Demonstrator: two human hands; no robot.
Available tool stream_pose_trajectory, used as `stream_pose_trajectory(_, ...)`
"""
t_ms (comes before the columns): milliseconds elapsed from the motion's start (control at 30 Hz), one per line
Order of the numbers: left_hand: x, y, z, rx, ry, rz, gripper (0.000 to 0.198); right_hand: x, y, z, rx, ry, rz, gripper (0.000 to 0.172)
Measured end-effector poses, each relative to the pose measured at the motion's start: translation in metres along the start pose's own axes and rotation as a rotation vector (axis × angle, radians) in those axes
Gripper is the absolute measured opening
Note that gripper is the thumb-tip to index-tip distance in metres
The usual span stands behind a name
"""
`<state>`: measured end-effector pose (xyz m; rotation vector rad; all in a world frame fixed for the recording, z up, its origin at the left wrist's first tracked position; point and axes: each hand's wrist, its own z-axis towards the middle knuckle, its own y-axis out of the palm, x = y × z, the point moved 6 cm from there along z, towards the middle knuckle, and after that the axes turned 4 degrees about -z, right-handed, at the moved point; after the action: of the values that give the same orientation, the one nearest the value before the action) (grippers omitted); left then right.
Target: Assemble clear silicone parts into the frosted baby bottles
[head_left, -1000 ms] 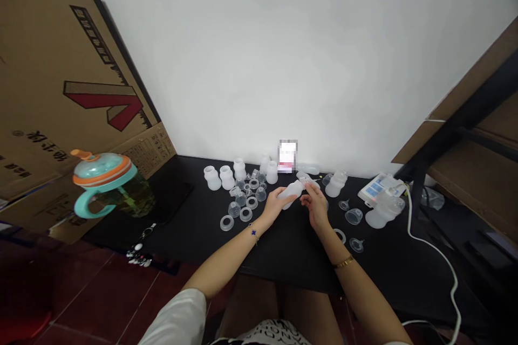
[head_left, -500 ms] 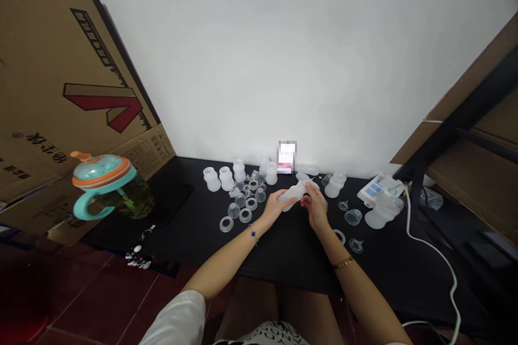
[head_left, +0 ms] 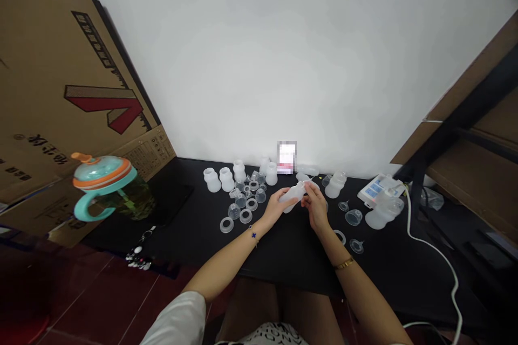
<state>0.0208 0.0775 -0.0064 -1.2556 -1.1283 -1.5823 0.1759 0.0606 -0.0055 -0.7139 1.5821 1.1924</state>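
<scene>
Above the middle of the table, my left hand (head_left: 276, 207) is wrapped round a frosted white baby bottle (head_left: 293, 194), which lies tilted with its neck toward the right. My right hand (head_left: 315, 206) is closed at the neck end, thumb and fingers pinched together; whatever they hold is hidden. To the left lie clear caps (head_left: 233, 211) and white screw rings (head_left: 226, 225). Several open white bottles (head_left: 211, 179) stand behind them. On the right, a clear cover (head_left: 353, 217), a teat (head_left: 356, 246) and a ring (head_left: 340, 236) lie near my right forearm.
Capped bottles (head_left: 335, 184) stand at the right, one beside a white box (head_left: 376, 190). A white cable (head_left: 443, 259) runs down the right side. A large teal-lidded jug (head_left: 107, 172) stands left, before a cardboard box (head_left: 52, 91). A blurred bright screen (head_left: 287, 157) leans against the wall.
Both hands stay in nearly the same place with the bottle between them. The right fingers have shifted very slightly at the neck; the things on the table have not moved.
</scene>
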Motion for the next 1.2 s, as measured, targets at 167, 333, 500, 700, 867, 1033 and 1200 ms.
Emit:
stream_pose_trajectory(167,-0.0015,0.0020,0.0010,-0.024,0.008,-0.027,0.055,0.0001,0.0009,-0.0003,-0.001,0.005,-0.036,0.048)
stream_pose_trajectory(333,-0.0031,0.0039,0.0015,-0.053,0.039,-0.085,0.058,0.0017,0.0042,-0.0018,-0.043,0.002,-0.057,0.046)
stream_pose_trajectory(500,-0.0032,0.0044,0.0021,-0.050,0.052,-0.092,0.060,0.0013,0.0046,-0.0025,-0.045,-0.008,-0.086,0.048)
stream_pose_trajectory(700,0.0012,0.0044,0.0007,-0.036,0.054,-0.082,0.060,0.0002,0.0061,-0.0026,-0.047,0.004,-0.044,0.050)
stream_pose_trajectory(867,0.0038,0.0040,-0.0002,-0.025,0.050,-0.096,0.059,0.0006,0.0066,-0.0025,-0.058,0.010,-0.035,0.047)
stream_pose_trajectory(1033,0.0005,0.0037,0.0012,-0.032,0.048,-0.093,0.060,0.0010,0.0061,-0.0022,-0.050,0.016,-0.051,0.046)
stream_pose_trajectory(1200,-0.0004,0.0034,0.0011,-0.031,0.060,-0.093,0.058,0.0010,0.0058,-0.0021,-0.048,0.019,-0.043,0.047)
